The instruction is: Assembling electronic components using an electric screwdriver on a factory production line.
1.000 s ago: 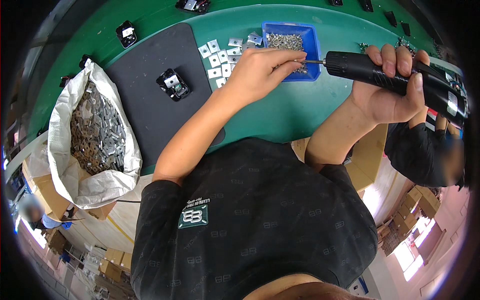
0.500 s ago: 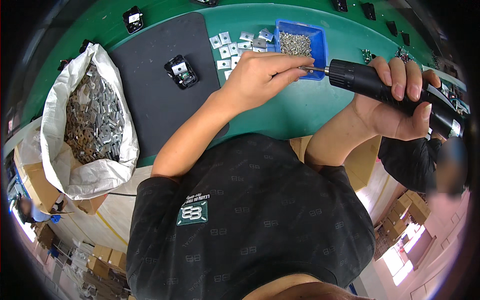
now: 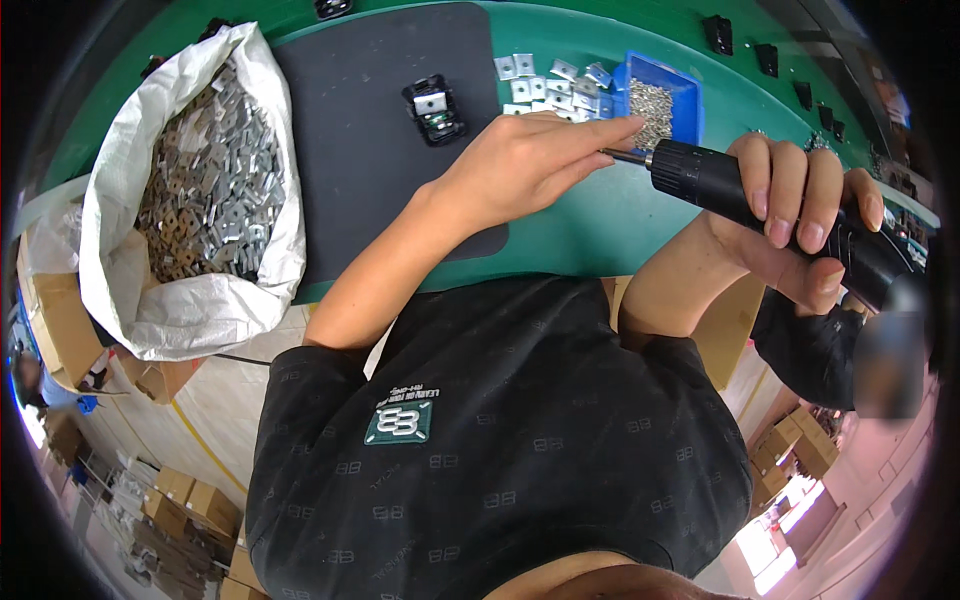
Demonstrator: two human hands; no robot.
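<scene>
My right hand (image 3: pixel 800 200) grips a black electric screwdriver (image 3: pixel 700 178) held nearly level, its bit (image 3: pixel 630 156) turned left. At the bit's tip are the index finger and thumb of my left hand (image 3: pixel 535 165). They are closed there, and anything small between them is hidden. Just beyond them stands a blue bin (image 3: pixel 687 100) of small silvery screws (image 3: pixel 652 110). Beside it several metal clip plates (image 3: pixel 540 90) with holes lie on the green table. On the dark mat sits an open black housing (image 3: pixel 435 110) with a metal plate in it, touched by neither hand.
A white sack (image 3: pixel 100 230) full of metal clips (image 3: pixel 210 190) stands at the left by a cardboard box (image 3: pixel 60 320). More black housings (image 3: pixel 718 35) lie along the green table's far side (image 3: pixel 590 225). Another person's dark sleeve (image 3: pixel 810 345) shows at the right.
The view has shifted, so the table items appear farther right and higher. My left fingers stay at the bit's tip, and the screwdriver remains in my right hand.
</scene>
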